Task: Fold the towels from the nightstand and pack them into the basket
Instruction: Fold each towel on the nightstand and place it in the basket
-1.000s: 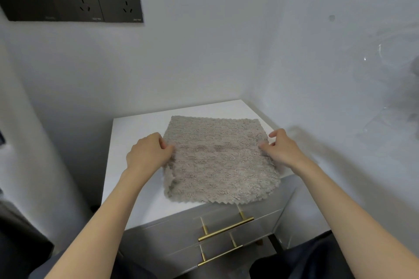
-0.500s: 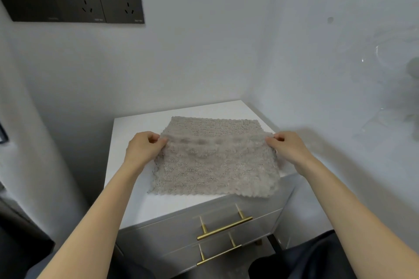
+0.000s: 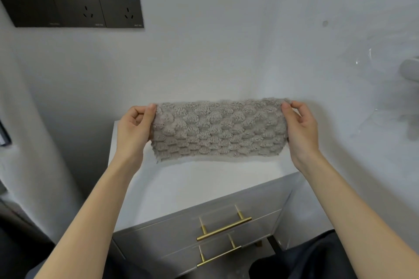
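Note:
A grey-beige textured towel [image 3: 218, 130] hangs in the air above the white-topped nightstand [image 3: 204, 183], folded into a long band. My left hand [image 3: 136, 129] pinches its upper left corner. My right hand [image 3: 299, 129] pinches its upper right corner. The towel stretches flat between both hands, its lower edge clear of the nightstand top. No basket is in view.
The nightstand stands in a corner between white walls, with two grey drawers and brass bar handles [image 3: 223, 229] on its front. Dark wall sockets [image 3: 74, 4] sit high on the left. Dark fabric [image 3: 306, 258] lies at the lower right.
Both hands have lifted the towel off the nightstand top, raising it from lying partly flat to hanging folded in the air between them.

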Available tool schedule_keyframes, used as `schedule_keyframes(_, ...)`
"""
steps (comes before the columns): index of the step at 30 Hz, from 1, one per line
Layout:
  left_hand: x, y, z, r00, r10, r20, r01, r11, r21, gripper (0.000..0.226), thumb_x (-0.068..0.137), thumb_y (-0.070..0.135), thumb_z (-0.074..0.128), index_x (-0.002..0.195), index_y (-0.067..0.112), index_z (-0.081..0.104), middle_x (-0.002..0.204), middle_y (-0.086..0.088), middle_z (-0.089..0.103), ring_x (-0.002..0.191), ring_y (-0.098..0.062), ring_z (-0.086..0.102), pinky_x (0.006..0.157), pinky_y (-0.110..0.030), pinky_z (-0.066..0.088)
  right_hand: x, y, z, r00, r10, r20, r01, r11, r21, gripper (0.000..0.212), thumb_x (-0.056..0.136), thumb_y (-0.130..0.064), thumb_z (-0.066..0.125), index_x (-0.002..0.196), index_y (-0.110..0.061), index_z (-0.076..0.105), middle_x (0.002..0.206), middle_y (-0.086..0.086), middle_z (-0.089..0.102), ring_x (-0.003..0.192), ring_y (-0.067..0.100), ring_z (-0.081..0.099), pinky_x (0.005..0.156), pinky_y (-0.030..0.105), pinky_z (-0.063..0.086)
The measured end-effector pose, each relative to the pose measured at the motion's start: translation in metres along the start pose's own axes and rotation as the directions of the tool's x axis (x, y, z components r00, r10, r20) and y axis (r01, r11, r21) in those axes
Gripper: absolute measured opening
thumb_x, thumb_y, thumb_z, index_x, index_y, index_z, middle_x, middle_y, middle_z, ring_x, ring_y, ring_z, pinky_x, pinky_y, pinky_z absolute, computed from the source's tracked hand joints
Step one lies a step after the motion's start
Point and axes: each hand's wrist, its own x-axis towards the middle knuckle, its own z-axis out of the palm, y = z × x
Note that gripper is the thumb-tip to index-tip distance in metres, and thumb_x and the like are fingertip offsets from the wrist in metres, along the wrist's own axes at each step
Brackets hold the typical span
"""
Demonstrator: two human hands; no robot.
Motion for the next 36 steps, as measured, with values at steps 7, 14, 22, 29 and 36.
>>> schedule_keyframes(7, 0.004, -0.018, -0.005, 0.995, -0.076, -0.063, 0.093, 0.941, 0.326, 0.022, 0.09, 0.032, 0.064, 0.085, 0.011, 0.066, 0.071, 0.005, 0.065, 0.061, -0.002, 0.061, 0.055, -0.013, 0.046, 0.002, 0.015, 0.001, 0.983, 0.18, 0.021, -0.17, 0.953, -0.252, 0.008, 0.095, -0.021, 0.058, 0.096, -0.016, 0.064, 0.098, 0.008, 0.07, 0.081, 0.016, 0.065, 0.073, 0.027, 0.052)
schedule_keyframes(14, 0.008, -0.053, -0.007, 0.969, -0.245, 0.013, 0.171, 0.71, 0.684, 0.031, 0.095, 0.027, 0.054, 0.076, 0.005, 0.065, 0.07, -0.01, 0.064, 0.063, -0.025, 0.053, 0.065, -0.033, 0.048, 0.006, 0.036, 0.004, 0.902, 0.386, 0.193, -0.194, 0.763, -0.617, 0.039, 0.094, -0.021, 0.058, 0.107, 0.015, 0.06, 0.114, 0.033, 0.059, 0.094, 0.033, 0.064, 0.082, 0.043, 0.048)
schedule_keyframes(22, 0.007, -0.051, -0.009, 0.962, -0.258, 0.083, 0.061, 0.503, 0.862, 0.05, 0.092, 0.035, 0.053, 0.05, 0.015, 0.037, 0.048, 0.001, 0.035, 0.05, -0.02, 0.034, 0.049, -0.029, 0.023, 0.008, 0.037, -0.006, 0.909, 0.38, 0.17, -0.025, 0.458, -0.888, 0.052, 0.089, -0.044, 0.06, 0.048, -0.015, 0.048, 0.054, 0.001, 0.045, 0.063, 0.017, 0.042, 0.058, 0.029, 0.03)
schedule_keyframes(29, -0.002, -0.053, -0.003, 0.978, -0.184, 0.095, 0.005, 0.482, 0.876, 0.033, 0.101, 0.03, 0.038, 0.076, 0.008, 0.04, 0.072, -0.006, 0.047, 0.074, -0.028, 0.045, 0.06, -0.034, 0.029, 0.001, 0.039, -0.006, 0.916, 0.33, 0.228, 0.059, 0.451, -0.891, 0.043, 0.097, -0.041, 0.049, 0.064, -0.015, 0.037, 0.062, 0.0, 0.043, 0.074, 0.025, 0.045, 0.068, 0.034, 0.032)
schedule_keyframes(36, -0.01, -0.052, -0.001, 0.99, -0.106, 0.093, -0.031, 0.482, 0.875, 0.031, 0.103, 0.033, 0.033, 0.088, 0.007, 0.04, 0.072, -0.003, 0.047, 0.065, -0.023, 0.044, 0.054, -0.035, 0.027, 0.002, 0.041, -0.007, 0.951, 0.192, 0.241, 0.107, 0.527, -0.843, 0.038, 0.097, -0.038, 0.051, 0.091, -0.001, 0.056, 0.09, 0.014, 0.062, 0.093, 0.031, 0.056, 0.074, 0.035, 0.039)
